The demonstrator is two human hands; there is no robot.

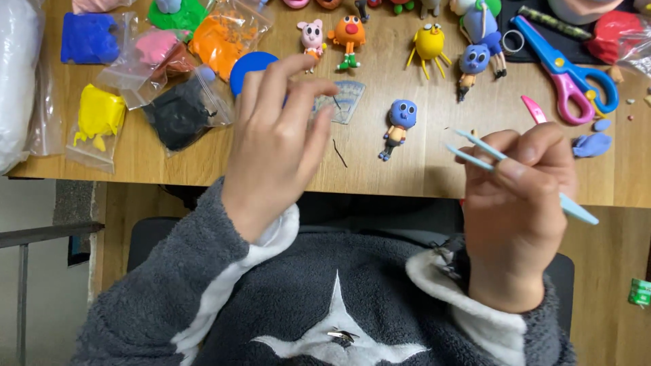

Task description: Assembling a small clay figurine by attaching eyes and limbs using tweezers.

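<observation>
Now I am gripping two thin blue tools in my right hand, while my left hand is hanging open, pinching nothing I can see, above the blue clay figure, probably mid-shaping.

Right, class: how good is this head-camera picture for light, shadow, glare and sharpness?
Head view: even indoor light, soft shadows on the table. Glare on the clay bags at upper left. The clay figures look fairly sharp; left hand slightly blurred at the fingertips; right hand with its pale blue tweezers reasonably clear.

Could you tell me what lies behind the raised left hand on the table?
A blue disc and a clear plastic piece show past the left hand; their middle parts are covered.
</observation>
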